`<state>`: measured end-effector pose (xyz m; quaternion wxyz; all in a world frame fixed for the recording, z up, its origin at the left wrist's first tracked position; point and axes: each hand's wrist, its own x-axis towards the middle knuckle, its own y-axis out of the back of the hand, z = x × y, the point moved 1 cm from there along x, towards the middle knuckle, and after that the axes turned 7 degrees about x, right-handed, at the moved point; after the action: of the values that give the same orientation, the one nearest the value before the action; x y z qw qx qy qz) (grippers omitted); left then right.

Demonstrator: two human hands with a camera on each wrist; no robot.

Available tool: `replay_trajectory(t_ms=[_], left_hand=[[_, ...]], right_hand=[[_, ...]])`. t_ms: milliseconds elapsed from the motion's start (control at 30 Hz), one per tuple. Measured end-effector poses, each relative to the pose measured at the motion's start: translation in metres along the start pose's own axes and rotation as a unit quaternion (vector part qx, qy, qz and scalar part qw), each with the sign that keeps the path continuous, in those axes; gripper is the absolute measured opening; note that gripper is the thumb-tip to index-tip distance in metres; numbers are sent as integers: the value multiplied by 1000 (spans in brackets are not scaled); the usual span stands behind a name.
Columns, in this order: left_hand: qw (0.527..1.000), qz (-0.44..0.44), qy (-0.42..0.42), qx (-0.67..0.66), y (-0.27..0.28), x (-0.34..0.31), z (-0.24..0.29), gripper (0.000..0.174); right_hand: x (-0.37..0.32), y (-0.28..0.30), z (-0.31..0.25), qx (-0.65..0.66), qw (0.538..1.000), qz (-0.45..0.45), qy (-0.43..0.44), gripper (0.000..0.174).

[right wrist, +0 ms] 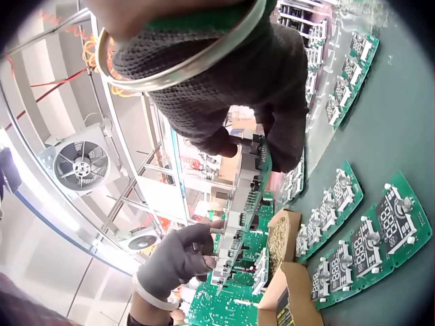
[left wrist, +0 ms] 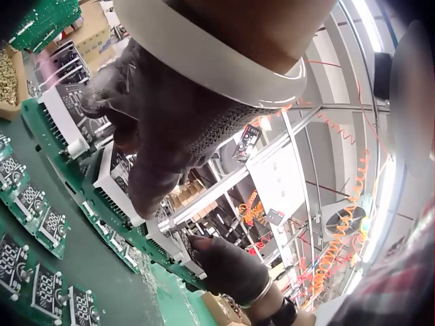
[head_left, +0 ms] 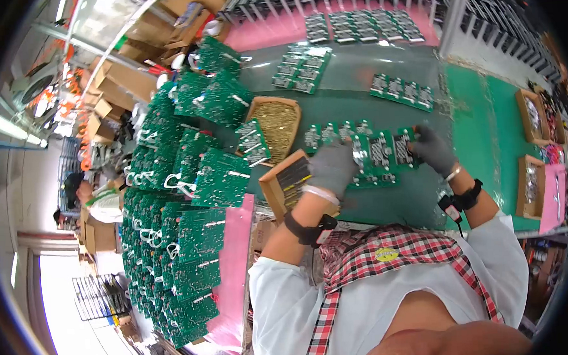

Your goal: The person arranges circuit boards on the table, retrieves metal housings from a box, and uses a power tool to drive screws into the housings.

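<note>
Both gloved hands hold a green circuit board panel (head_left: pixel 380 154) with white-framed display modules, raised over the dark green mat. My left hand (head_left: pixel 335 165) grips its left end, with fingers over the modules (left wrist: pixel 112 180). At the opposite end my right hand (head_left: pixel 435 150) pinches the edge between thumb and fingers, as the right wrist view shows. The panel appears edge-on there (right wrist: pixel 248 197). Beneath it on the mat lies another display panel (head_left: pixel 374 181), partly hidden by the held one. A further panel (head_left: pixel 336 131) lies just beyond the left hand.
Close to the left forearm is a cardboard box (head_left: pixel 273 194) of dark strips; behind it sits a tray of small brass-coloured parts (head_left: pixel 275 123). Stacked green boards (head_left: pixel 216 174) crowd the left. More display panels (head_left: pixel 401 92) lie farther back. Small boxes (head_left: pixel 530 187) stand at right.
</note>
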<state>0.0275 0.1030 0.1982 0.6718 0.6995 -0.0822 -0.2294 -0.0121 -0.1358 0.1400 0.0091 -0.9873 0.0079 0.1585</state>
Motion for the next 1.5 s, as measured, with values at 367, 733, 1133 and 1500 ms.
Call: replay_trajectory(t_ms=[367,733,1133,1500], left_hand=[[989,-149,-5,20,-47,-1,-14,73],[989,-147,-16,-19,-30,6,-18,53],[982,-189,-13,-4,-15,6,-21,67],[983,-181,-26,-30,-21,2,-20,69]], right_hand=[[-5,-22,14,0,1000,-28,-11,42],[4,-18,19,9,999,-31,-17,45],[14,-16,25,-17,999,-22,-28,50],[10,-15,29,-12,1000,-12,-5,54]])
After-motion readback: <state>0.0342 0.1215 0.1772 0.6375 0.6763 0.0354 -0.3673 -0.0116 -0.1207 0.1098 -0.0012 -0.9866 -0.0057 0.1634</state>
